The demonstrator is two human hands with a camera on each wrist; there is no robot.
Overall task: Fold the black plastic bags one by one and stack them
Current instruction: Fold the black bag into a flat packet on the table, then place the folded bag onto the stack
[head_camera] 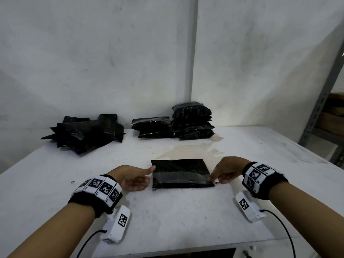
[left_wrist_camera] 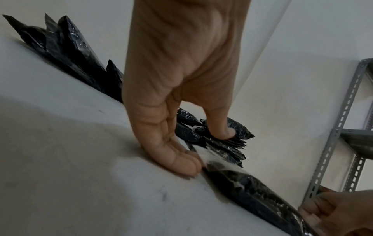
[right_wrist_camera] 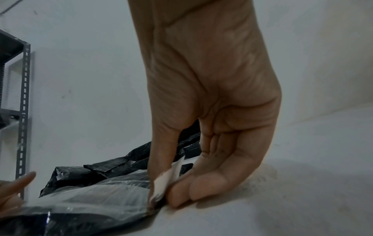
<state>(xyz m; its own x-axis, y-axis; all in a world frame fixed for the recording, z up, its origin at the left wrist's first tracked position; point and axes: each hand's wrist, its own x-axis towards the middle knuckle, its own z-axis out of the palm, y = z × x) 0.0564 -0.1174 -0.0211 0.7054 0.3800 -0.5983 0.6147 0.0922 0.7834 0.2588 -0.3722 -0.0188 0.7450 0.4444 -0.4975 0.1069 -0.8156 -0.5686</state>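
Observation:
A black plastic bag (head_camera: 181, 173), folded into a flat rectangle, lies on the white table (head_camera: 186, 216) in front of me. My left hand (head_camera: 147, 175) sits at its left edge, thumb stretched toward the upper left corner. In the left wrist view the left hand (left_wrist_camera: 210, 150) has its fingertips (left_wrist_camera: 189, 167) on the table against the bag (left_wrist_camera: 252, 188), thumb raised apart. My right hand (head_camera: 212, 178) pinches the bag's lower right corner. In the right wrist view the right hand (right_wrist_camera: 167, 193) holds the bag (right_wrist_camera: 90, 196) edge between thumb and fingers.
A loose pile of unfolded black bags (head_camera: 83, 133) lies at the back left. Stacks of folded bags (head_camera: 191, 121) stand at the back centre against the wall. A brownish stain (head_camera: 195, 149) marks the table. A grey metal shelf (head_camera: 323, 101) stands at the right.

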